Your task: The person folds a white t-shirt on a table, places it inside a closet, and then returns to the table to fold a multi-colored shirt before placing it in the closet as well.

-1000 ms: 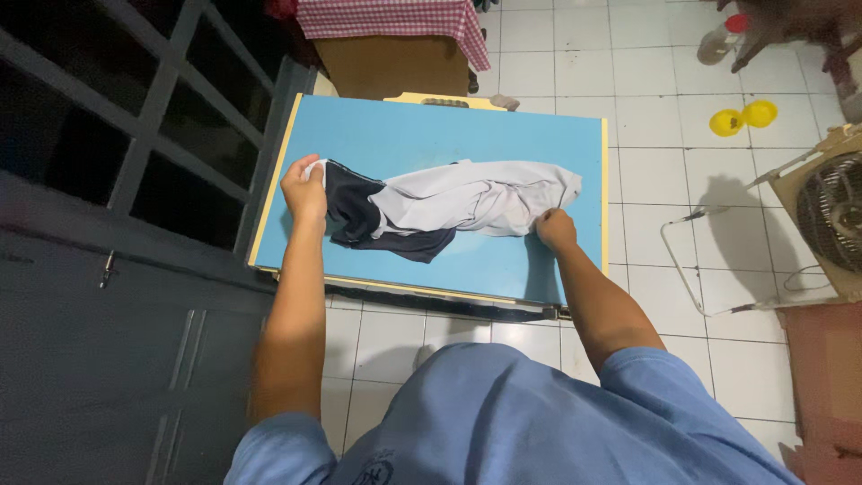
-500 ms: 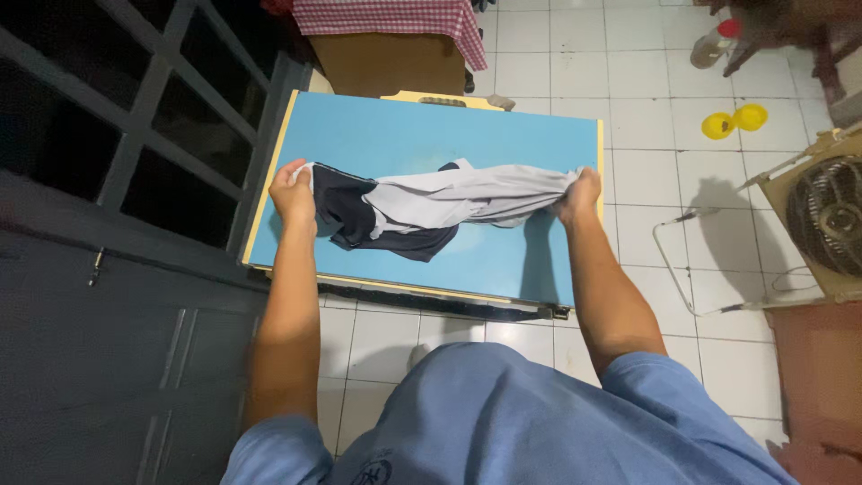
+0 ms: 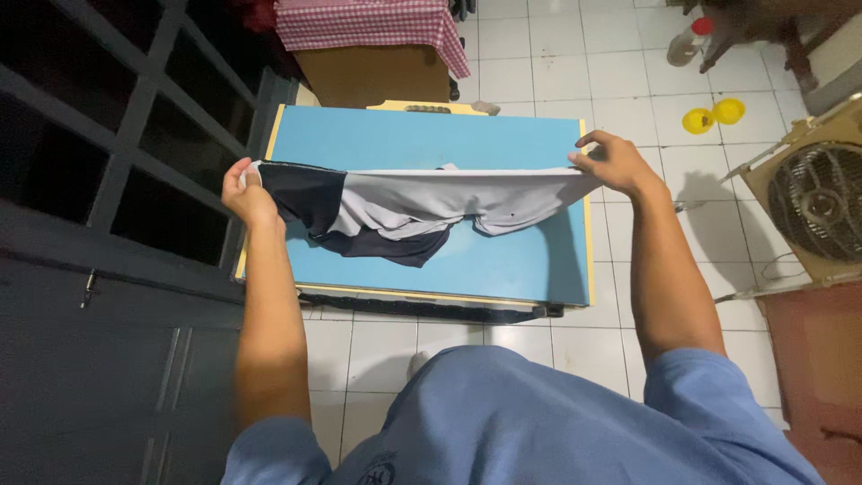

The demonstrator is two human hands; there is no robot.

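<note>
Nearest the camera, a blue shirt (image 3: 503,422) fills the lower edge, and both bare forearms are stretched out from it. The left hand (image 3: 247,193) is closed on the dark end of a garment (image 3: 422,202), past the left edge of the board (image 3: 503,260). The right hand (image 3: 615,162) is pinched on the pale end, at the right edge of the board, with the remaining fingers spread loosely. Between the hands the garment is pulled into a taut line along its top edge, lifted above the board; the grey and dark folds below are left sagging, and whether they touch the blue surface cannot be told. The board is blue-topped with a yellow rim and is set over white floor tiles (image 3: 557,72).

To the left, a dark barred door (image 3: 117,162) stands close against the board's side. To the right, a fan (image 3: 817,202) in a tan casing is seen lying on the tiles, with a thin wire frame just beside it. Further off, two yellow bowls (image 3: 714,115) are placed on the floor, touching each other. Beyond the board's far edge, a table draped in a red checked cloth (image 3: 368,22) is seen, and a bottle (image 3: 684,40) with a red cap lies at the top right, near dark chair legs.
</note>
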